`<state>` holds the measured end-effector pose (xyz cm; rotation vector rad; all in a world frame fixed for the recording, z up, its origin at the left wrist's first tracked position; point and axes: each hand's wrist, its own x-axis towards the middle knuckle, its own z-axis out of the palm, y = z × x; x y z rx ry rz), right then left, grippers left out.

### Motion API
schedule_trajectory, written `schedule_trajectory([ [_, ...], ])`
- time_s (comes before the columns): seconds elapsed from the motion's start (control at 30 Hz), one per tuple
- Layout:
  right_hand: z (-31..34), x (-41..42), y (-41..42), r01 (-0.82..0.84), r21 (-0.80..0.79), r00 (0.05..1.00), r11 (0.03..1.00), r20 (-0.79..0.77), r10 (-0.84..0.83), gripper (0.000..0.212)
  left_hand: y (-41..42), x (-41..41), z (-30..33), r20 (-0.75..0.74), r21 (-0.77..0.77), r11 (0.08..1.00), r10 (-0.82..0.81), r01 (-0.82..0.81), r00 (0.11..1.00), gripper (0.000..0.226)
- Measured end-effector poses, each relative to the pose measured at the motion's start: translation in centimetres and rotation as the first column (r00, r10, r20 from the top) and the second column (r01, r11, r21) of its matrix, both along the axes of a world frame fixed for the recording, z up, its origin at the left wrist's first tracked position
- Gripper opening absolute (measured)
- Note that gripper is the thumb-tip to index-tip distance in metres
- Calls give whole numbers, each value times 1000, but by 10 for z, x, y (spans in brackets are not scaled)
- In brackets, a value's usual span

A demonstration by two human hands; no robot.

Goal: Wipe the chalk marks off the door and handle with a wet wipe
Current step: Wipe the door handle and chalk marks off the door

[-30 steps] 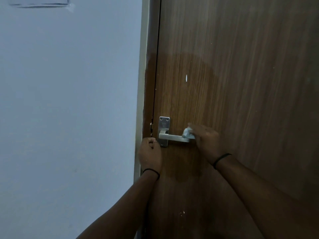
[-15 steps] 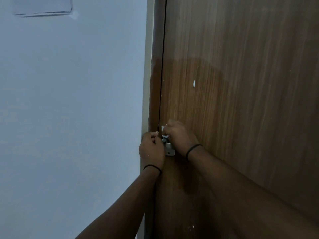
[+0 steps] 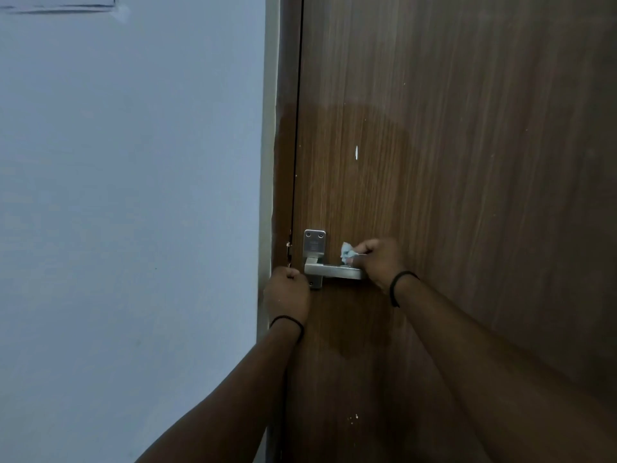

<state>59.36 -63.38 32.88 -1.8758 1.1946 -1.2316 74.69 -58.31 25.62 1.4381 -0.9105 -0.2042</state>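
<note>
Brown wood-grain door fills the right side, with a darker damp patch around its metal handle and one small white mark above. Right hand rests at the lever's far end, fingers pinched on a crumpled wet wipe. Left hand, fingers curled closed, sits at the door's edge just beside the handle plate

Bare forearms, no sleeves; thin black band on ea. wrist.
</note>
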Motion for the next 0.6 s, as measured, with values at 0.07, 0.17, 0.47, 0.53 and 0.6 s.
schedule_trajectory([
  [0.07,-9,-11,1,-85,220,954,972,299,16,9,1,-4,-7,-51,47,997,-60,63,997,18],
  [0.17,-35,-21,5,-172,348,886,921,464,-10,12,4,-10,-18,-154,60,981,-171,182,973,14],
  [0.47,-79,66,8,64,226,708,972,676,-203,24,12,-16,-13,-73,-123,992,5,-14,997,18],
  [0.53,-81,84,5,19,260,585,965,780,-222,25,14,-12,-9,-6,-165,986,13,-14,1000,21],
  [0.6,-84,98,5,20,271,516,962,822,-242,23,12,-9,-6,55,-194,981,1,9,998,24],
])
